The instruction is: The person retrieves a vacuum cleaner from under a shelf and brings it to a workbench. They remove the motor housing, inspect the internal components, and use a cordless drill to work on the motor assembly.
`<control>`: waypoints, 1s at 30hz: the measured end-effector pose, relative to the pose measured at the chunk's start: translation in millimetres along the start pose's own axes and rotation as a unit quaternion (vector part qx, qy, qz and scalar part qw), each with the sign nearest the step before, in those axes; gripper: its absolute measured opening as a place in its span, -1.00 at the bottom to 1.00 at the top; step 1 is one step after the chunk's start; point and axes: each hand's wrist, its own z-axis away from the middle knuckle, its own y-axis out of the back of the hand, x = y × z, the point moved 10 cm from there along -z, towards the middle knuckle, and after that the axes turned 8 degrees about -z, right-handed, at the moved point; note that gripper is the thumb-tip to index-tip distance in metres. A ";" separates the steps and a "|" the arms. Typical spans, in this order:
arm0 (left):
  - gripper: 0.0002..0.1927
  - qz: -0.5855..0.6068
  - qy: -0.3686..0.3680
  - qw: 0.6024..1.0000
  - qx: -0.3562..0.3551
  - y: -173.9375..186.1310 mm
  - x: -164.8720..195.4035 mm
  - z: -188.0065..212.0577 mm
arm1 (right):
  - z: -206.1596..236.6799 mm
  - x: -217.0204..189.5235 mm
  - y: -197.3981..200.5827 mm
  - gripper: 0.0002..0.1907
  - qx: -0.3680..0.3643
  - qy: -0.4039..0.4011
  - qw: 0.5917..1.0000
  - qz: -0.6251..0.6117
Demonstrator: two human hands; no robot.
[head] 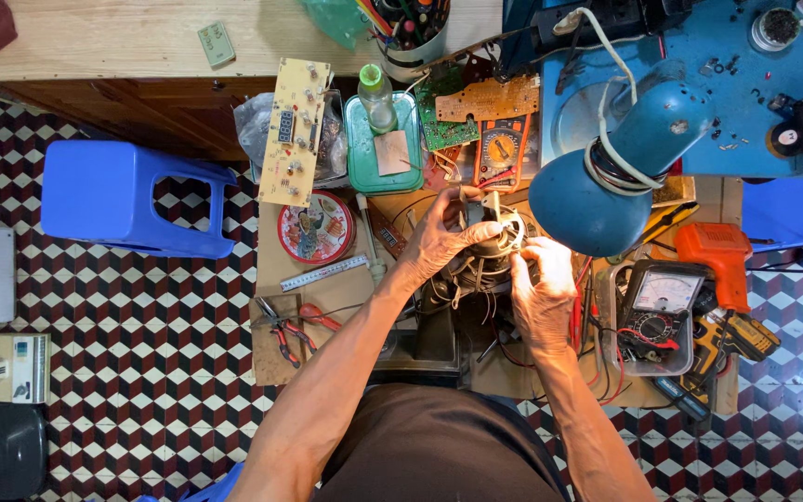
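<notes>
Copper-wound, the round grey fan motor (493, 240) with loose white wires sits between both hands above the cluttered bench. The left hand (439, 237) clasps its rim and top; the right hand (541, 279) pinches its right edge. Its axis direction cannot be told. Left of the grip lies a round red tin lid (315, 227); beyond it, a green rectangular plastic box (383, 144).

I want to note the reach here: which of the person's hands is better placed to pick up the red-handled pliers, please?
Probably the left hand: the pliers lie on its side of the motor, with nothing between; the right hand would have to cross over.
</notes>
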 end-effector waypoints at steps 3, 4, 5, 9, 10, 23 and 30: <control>-0.29 0.018 -0.009 1.000 -0.003 -1.3 1.8 -1.1 | 0.0 -0.1 -0.4 -0.85 -0.005 0.005 1.000 0.025; -0.29 0.035 -0.002 0.999 -0.009 -2.9 0.3 -1.4 | 0.1 -1.6 -1.2 -0.85 -0.012 0.013 0.999 0.043; -0.29 0.051 0.005 0.999 -0.015 -4.1 -0.7 -1.5 | -0.1 -4.3 -1.7 -0.84 -0.018 0.028 0.998 0.045; -0.30 0.056 -0.001 0.998 -0.014 -4.6 1.8 -3.2 | -0.9 -6.1 -0.5 -0.76 -0.019 0.031 0.999 0.023; -0.30 0.055 0.009 0.998 -0.012 -4.3 0.1 -3.1 | -0.8 -3.9 0.2 -0.74 -0.015 0.016 1.000 0.008; -0.22 0.005 0.015 1.000 -0.001 -1.9 4.3 -1.5 | -3.9 -2.6 2.0 -0.85 0.001 -0.007 1.000 0.011; -0.18 0.026 0.038 0.999 0.006 0.3 -0.4 -0.9 | -6.4 -13.1 -1.6 -0.83 -0.024 0.048 0.998 0.018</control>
